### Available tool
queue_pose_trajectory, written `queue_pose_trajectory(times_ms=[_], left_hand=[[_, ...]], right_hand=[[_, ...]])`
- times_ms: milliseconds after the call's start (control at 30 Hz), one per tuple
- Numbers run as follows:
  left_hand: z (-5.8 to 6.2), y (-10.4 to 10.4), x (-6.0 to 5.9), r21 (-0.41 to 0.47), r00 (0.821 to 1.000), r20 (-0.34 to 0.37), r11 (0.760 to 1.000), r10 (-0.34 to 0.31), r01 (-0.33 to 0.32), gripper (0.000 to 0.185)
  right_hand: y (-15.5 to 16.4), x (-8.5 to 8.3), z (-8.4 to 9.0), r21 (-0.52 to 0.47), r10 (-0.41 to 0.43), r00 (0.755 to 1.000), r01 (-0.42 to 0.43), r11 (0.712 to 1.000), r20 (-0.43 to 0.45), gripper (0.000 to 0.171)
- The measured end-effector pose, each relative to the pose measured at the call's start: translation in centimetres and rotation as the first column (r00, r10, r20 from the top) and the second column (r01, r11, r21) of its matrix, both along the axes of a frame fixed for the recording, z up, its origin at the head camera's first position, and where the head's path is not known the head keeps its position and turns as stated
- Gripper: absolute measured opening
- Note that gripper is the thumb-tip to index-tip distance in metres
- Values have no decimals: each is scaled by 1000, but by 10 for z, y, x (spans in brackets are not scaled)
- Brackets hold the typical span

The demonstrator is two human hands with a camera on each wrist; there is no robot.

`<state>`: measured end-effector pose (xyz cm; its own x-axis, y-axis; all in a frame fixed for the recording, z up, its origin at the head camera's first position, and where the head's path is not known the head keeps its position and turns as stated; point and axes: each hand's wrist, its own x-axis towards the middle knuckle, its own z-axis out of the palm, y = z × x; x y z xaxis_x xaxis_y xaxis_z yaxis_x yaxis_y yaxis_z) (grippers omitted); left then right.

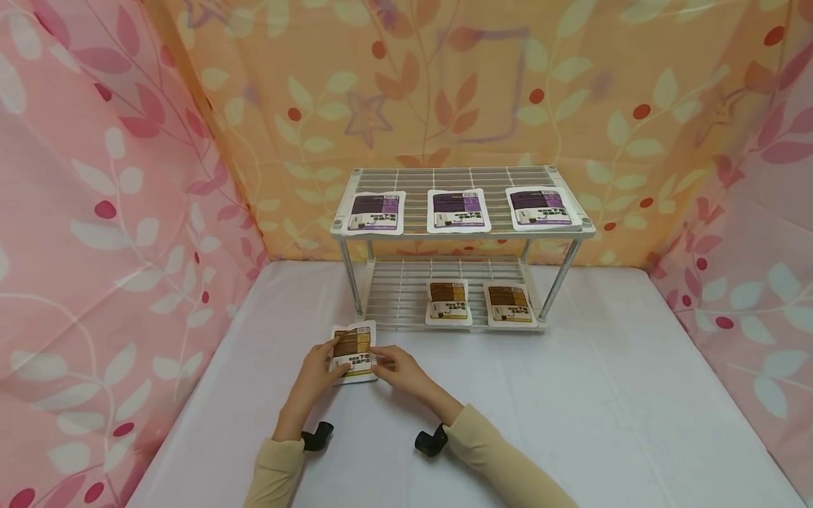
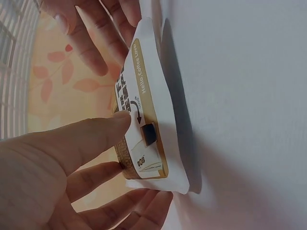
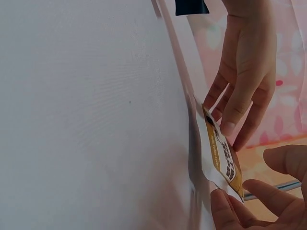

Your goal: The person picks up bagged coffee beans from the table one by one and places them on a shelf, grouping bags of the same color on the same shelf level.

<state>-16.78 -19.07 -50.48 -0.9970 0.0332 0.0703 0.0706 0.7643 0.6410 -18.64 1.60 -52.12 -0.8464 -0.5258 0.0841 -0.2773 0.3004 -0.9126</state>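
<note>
The brown packet sits on the white surface, just in front of the left leg of the wire rack and well in from the surface's left edge — bare cloth lies open to the right and toward the person. The left hand pinches its left side, thumb on the printed face and fingers beneath; the right hand pinches the right edge. The head view shows it nearly flat. The wrist views show what that hides — its near edge is lifted off the cloth, casting a shadow, and the white border curls. The left wrist view shows the packet with a gold band, a small dark square and an arrow on its face.
</note>
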Motion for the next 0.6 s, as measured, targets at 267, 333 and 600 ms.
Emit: queue_pose_trajectory(times_ms=[267, 333, 600], left_hand=[[-3, 14, -4, 44, 999, -30, 999, -24, 25, 60], [-3, 17, -5, 52, 999, -29, 998, -26, 27, 60], [-2, 28, -8, 85, 995, -83, 994, -61, 68, 56]], right_hand=[[15, 0, 0, -20, -34, 999, 34, 999, -20, 44], [18, 0, 1, -14, -40, 999, 40, 999, -24, 43], [28, -1, 2, 7, -61, 998, 61, 998, -24, 43]])
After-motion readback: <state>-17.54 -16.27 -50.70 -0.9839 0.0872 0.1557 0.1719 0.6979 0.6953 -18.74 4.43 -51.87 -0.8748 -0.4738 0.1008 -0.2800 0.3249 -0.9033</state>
